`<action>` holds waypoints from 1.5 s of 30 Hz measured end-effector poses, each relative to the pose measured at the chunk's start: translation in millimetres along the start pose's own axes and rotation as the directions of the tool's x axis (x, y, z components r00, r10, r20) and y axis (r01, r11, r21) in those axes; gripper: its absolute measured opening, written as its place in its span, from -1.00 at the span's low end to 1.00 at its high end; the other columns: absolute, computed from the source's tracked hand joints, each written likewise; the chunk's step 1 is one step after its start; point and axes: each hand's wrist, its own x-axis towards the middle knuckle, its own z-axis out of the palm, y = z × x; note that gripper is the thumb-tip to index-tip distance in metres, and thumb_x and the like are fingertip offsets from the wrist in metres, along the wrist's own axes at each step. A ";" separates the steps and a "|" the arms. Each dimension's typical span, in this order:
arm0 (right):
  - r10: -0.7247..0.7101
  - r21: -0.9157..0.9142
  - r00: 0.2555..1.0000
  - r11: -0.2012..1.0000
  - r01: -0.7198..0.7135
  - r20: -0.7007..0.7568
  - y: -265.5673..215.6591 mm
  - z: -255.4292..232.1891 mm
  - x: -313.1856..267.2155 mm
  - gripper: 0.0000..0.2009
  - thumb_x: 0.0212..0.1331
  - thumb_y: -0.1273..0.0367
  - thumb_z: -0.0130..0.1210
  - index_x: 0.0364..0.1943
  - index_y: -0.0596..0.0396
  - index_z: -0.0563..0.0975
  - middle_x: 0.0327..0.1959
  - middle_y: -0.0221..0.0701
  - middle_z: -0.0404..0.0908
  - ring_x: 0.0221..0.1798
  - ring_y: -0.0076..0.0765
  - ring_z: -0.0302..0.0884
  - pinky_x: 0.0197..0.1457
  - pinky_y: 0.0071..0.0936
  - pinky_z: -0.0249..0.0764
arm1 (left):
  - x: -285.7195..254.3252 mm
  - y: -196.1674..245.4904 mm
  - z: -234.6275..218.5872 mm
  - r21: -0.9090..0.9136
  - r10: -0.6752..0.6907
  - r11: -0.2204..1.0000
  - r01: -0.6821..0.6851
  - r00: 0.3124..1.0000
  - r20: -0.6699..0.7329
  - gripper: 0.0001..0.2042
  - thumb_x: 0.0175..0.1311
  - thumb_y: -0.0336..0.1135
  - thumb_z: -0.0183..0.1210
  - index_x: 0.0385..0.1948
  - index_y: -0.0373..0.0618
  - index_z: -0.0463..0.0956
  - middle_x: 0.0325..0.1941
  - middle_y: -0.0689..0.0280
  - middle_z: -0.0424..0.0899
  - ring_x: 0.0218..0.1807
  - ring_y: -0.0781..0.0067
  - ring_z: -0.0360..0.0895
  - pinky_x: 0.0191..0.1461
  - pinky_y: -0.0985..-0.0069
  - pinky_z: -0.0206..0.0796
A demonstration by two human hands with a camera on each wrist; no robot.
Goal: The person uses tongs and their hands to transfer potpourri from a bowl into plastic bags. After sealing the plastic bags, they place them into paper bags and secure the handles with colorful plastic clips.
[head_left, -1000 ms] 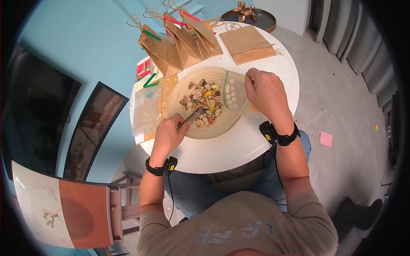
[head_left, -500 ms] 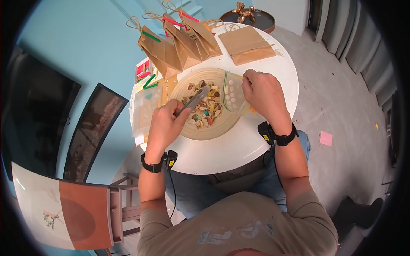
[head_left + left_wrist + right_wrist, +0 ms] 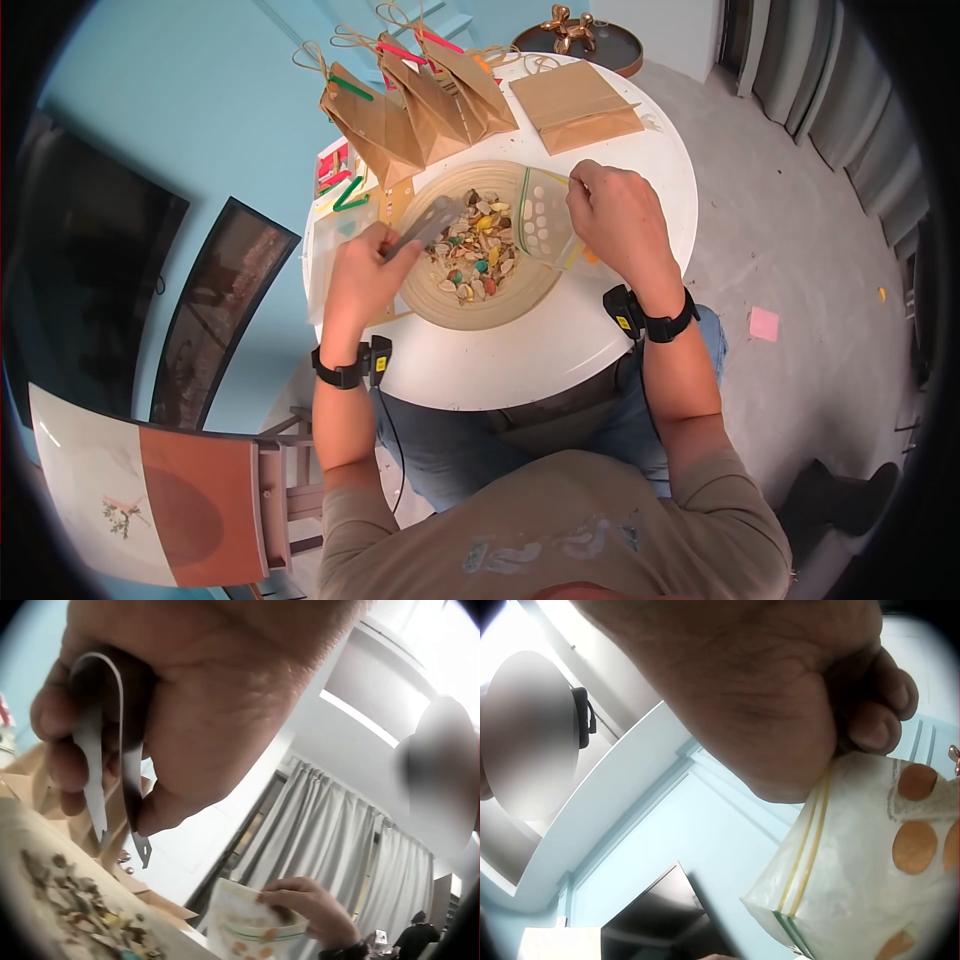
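My left hand point(image 3: 365, 275) grips a pair of metal tongs point(image 3: 425, 222) over the left side of a round beige dish point(image 3: 545, 290). In the left wrist view the tongs point(image 3: 91, 769) are a bent strip whose two tips stand apart with nothing between them. Mixed small pieces point(image 3: 470, 250), mostly pale with some brown, yellow and teal ones, lie heaped in the dish. At its right rim my right hand point(image 3: 625, 220) pinches the edge of a clear zip bag point(image 3: 550, 215) with pale and orange dots. The bag point(image 3: 840, 840) hangs slanted below the fingers in the right wrist view.
Upright brown paper bags point(image 3: 440, 120) with red and green clips stand at the back left of the white table point(image 3: 500, 370). Another paper bag point(image 3: 580, 100) lies flat at the back right. Loose green clips point(image 3: 350, 193) and a translucent pouch point(image 3: 325, 265) are at the left edge.
My left hand has lifted the tongs from the heap and carried them left towards the dish's rim. The right hand and the zip bag have hardly moved.
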 end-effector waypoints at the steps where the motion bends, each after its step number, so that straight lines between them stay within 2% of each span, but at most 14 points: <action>1: 0.000 0.002 1.000 1.000 0.000 0.000 0.0 0.1 -0.2 -0.78 0.47 0.43 0.18 -0.34 0.30 0.69 -0.41 0.06 0.75 -0.32 0.30 0.76 -0.13 0.10 0.68 | 2.7 -13.8 -0.6 0.017 -0.020 1.000 0.020 1.000 0.008 -0.64 0.41 -0.14 0.53 -0.26 -0.34 0.71 -0.48 0.16 0.73 -0.46 0.39 0.62 -0.31 0.33 0.45; 2: -0.001 -0.001 1.000 1.000 0.001 -0.003 0.2 -0.1 -0.5 -0.78 0.46 0.43 0.18 -0.34 0.30 0.69 -0.41 0.06 0.75 -0.32 0.30 0.76 -0.13 0.10 0.68 | 5.3 -28.3 -0.2 0.033 -0.038 0.999 0.038 0.999 0.015 -0.60 0.41 -0.10 0.52 -0.28 -0.37 0.70 -0.50 0.10 0.72 -0.47 0.31 0.65 -0.31 0.28 0.46; 5: -0.003 -0.005 1.000 1.000 0.003 -0.008 -0.2 -0.6 -1.0 -0.78 0.46 0.43 0.18 -0.33 0.30 0.69 -0.41 0.06 0.75 -0.31 0.30 0.76 -0.12 0.09 0.68 | 10.4 -82.3 9.3 0.057 -0.135 0.990 0.131 0.988 0.072 -0.57 0.40 -0.06 0.52 -0.28 -0.37 0.71 -0.52 0.09 0.69 -0.49 0.27 0.62 -0.31 0.26 0.46; 8: 0.004 -0.002 1.000 1.000 -0.004 -0.002 -0.5 -0.2 -1.0 -0.78 0.46 0.43 0.18 -0.32 0.30 0.70 -0.40 0.07 0.75 -0.30 0.31 0.76 -0.11 0.09 0.68 | 6.0 -88.0 16.9 0.056 -0.158 0.987 0.154 0.985 0.072 -0.55 0.39 -0.03 0.53 -0.29 -0.38 0.72 -0.55 0.09 0.67 -0.49 0.25 0.60 -0.30 0.25 0.47; 17: 0.007 -0.020 1.000 1.000 -0.007 0.023 -6.3 2.1 -0.2 -0.78 0.46 0.43 0.18 -0.32 0.31 0.71 -0.39 0.08 0.75 -0.29 0.32 0.76 -0.09 0.09 0.69 | 2.3 -66.0 31.6 0.024 -0.105 0.994 0.102 0.976 0.191 -0.57 0.35 -0.02 0.55 -0.26 -0.33 0.74 -0.47 0.10 0.72 -0.41 0.23 0.67 -0.24 0.26 0.50; 20: 0.009 -0.028 0.999 1.000 -0.008 0.036 -6.5 4.4 -0.3 -0.77 0.46 0.42 0.17 -0.32 0.31 0.71 -0.39 0.08 0.75 -0.29 0.32 0.76 -0.09 0.09 0.69 | -0.4 -58.6 31.4 0.035 -0.062 0.998 0.056 0.980 0.188 -0.59 0.32 -0.04 0.56 -0.24 -0.30 0.74 -0.45 0.08 0.74 -0.39 0.14 0.70 -0.22 0.25 0.52; 23: 0.014 -0.038 0.999 0.999 -0.012 0.052 -5.5 7.7 0.3 -0.76 0.47 0.40 0.17 -0.33 0.30 0.71 -0.39 0.09 0.76 -0.29 0.32 0.76 -0.09 0.09 0.69 | -4.2 -47.6 33.1 0.100 -0.036 0.995 0.019 0.984 0.174 -0.64 0.33 -0.13 0.56 -0.25 -0.32 0.72 -0.47 0.12 0.69 -0.41 0.30 0.62 -0.24 0.31 0.47; 26: 0.013 -0.045 0.998 0.999 -0.010 0.061 -6.2 9.4 -0.1 -0.75 0.47 0.39 0.17 -0.32 0.30 0.72 -0.39 0.09 0.76 -0.29 0.32 0.76 -0.09 0.10 0.69 | -6.1 -46.4 38.8 0.097 -0.026 0.995 0.008 0.982 0.188 -0.65 0.32 -0.11 0.56 -0.24 -0.27 0.74 -0.44 -0.05 0.73 -0.34 -0.09 0.74 -0.19 0.16 0.55; 29: 0.007 -0.058 0.998 0.998 -0.004 0.062 -7.3 10.3 -0.4 -0.76 0.47 0.40 0.17 -0.32 0.29 0.72 -0.38 0.08 0.75 -0.28 0.32 0.76 -0.09 0.10 0.69 | -9.2 -50.8 45.2 0.037 0.036 0.998 -0.042 0.986 0.166 -0.70 0.35 -0.17 0.54 -0.25 -0.27 0.73 -0.44 -0.08 0.74 -0.33 -0.16 0.76 -0.18 0.10 0.56; 32: 0.005 -0.059 0.998 0.998 -0.002 0.057 -8.3 11.6 0.0 -0.76 0.47 0.40 0.18 -0.32 0.29 0.72 -0.38 0.08 0.76 -0.28 0.32 0.76 -0.09 0.10 0.69 | -11.0 -52.6 46.6 0.036 0.101 0.994 -0.107 0.985 0.140 -0.74 0.39 -0.25 0.52 -0.28 -0.29 0.71 -0.51 0.00 0.66 -0.49 0.12 0.61 -0.29 0.25 0.45; 35: 0.001 -0.055 0.998 0.998 0.002 0.056 -8.9 12.6 0.4 -0.76 0.47 0.40 0.18 -0.33 0.28 0.72 -0.38 0.08 0.75 -0.28 0.32 0.76 -0.08 0.10 0.68 | -11.3 -54.3 47.4 0.057 0.130 0.989 -0.139 0.983 0.132 -0.75 0.40 -0.25 0.51 -0.28 -0.29 0.71 -0.53 -0.01 0.64 -0.51 0.10 0.60 -0.31 0.24 0.44; 41: -0.003 -0.053 0.998 0.999 0.006 0.060 -10.1 14.0 0.5 -0.76 0.47 0.39 0.18 -0.32 0.29 0.72 -0.38 0.08 0.75 -0.26 0.31 0.77 -0.07 0.10 0.68 | -15.2 -54.8 38.0 0.006 0.101 0.995 -0.102 0.991 0.090 -0.76 0.42 -0.32 0.52 -0.29 -0.30 0.68 -0.52 0.04 0.65 -0.50 0.23 0.55 -0.34 0.28 0.39; 44: 0.003 -0.044 0.998 0.999 0.000 0.064 -10.3 15.5 0.8 -0.76 0.48 0.39 0.18 -0.31 0.29 0.72 -0.38 0.08 0.76 -0.26 0.31 0.77 -0.07 0.10 0.68 | -17.9 -39.7 22.6 -0.049 0.084 0.996 -0.080 0.994 0.073 -0.76 0.40 -0.30 0.52 -0.27 -0.29 0.69 -0.49 -0.04 0.68 -0.47 -0.02 0.63 -0.32 0.15 0.41; 45: 0.003 -0.042 0.998 0.999 0.000 0.065 -10.4 15.9 0.8 -0.76 0.48 0.39 0.18 -0.31 0.29 0.72 -0.37 0.08 0.76 -0.25 0.31 0.77 -0.07 0.10 0.69 | -18.3 -31.3 17.5 -0.049 0.096 0.994 -0.093 0.993 0.069 -0.76 0.40 -0.30 0.52 -0.27 -0.29 0.69 -0.48 -0.04 0.68 -0.47 0.00 0.64 -0.31 0.16 0.42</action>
